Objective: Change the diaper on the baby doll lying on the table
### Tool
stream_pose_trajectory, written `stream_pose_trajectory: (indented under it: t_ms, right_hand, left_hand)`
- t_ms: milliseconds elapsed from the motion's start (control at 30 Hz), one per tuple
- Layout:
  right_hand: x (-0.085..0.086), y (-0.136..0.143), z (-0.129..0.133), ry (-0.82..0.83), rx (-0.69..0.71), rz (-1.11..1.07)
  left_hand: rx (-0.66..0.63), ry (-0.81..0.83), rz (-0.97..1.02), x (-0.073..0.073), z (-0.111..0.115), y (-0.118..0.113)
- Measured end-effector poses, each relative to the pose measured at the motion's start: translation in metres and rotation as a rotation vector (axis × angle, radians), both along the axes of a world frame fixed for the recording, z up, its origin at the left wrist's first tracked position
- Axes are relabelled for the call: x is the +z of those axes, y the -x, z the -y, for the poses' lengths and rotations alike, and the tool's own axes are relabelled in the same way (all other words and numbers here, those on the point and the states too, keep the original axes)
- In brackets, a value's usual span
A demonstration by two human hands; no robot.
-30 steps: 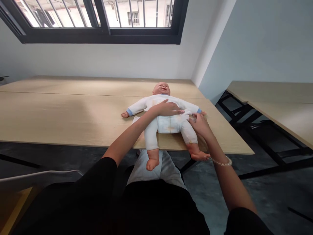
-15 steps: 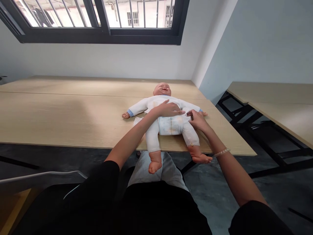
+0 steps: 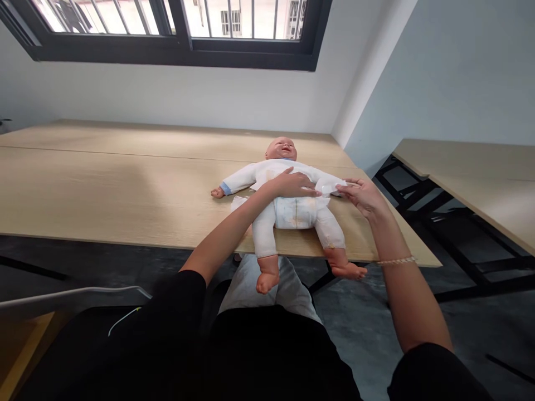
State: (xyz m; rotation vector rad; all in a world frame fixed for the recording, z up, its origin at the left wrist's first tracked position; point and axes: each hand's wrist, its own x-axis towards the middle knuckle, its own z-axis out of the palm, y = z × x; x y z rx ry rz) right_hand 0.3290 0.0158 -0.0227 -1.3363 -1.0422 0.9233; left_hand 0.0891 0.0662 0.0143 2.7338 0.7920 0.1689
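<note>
A baby doll [image 3: 264,231] in a white outfit with blue cuffs lies on its back, its feet hanging over the table's front edge. Around its hips is a pale patterned diaper [image 3: 296,214]. Flat across the doll's belly rests my left hand [image 3: 295,184], fingers stretched out at the diaper's upper edge. To its right, my right hand [image 3: 363,196] pinches the end of the white diaper side tab [image 3: 328,185], which is stretched out over the doll's sleeve. Part of the diaper's waist is hidden under my left hand and forearm.
The doll lies on a light wooden table [image 3: 125,189] against the wall beneath a barred window [image 3: 251,47]. A second wooden table [image 3: 472,167] with black legs stands to the right, across a gap. A white cable [image 3: 83,291] runs at lower left.
My right hand has moved right and slightly up, away from the doll's hip, drawing the diaper tab outward. My left hand stays on the belly. The view has shifted slightly.
</note>
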Motion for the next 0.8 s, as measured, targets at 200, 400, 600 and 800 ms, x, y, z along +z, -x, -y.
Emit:
stream_pose_trajectory:
  t_ms: [200,400,600,800]
  right_hand:
    - [0.035,0.043,0.003,-0.079,-0.033,0.024]
    - [0.041,0.096,-0.003,-0.172,-0.057,0.457]
    - [0.035,0.109,0.005,-0.134,-0.026,0.461]
    - [0.021,0.113,0.006,-0.073,0.063,0.411]
  left_hand:
    - [0.111,-0.041,-0.011,-0.005,-0.001,-0.007]
    - [0.109,-0.020,0.048,-0.012,-0.006,-0.007]
    - [0.157,0.104,0.194,-0.012,-0.013,0.001]
    - [0.026,0.163,0.293,0.009,-0.002,0.024]
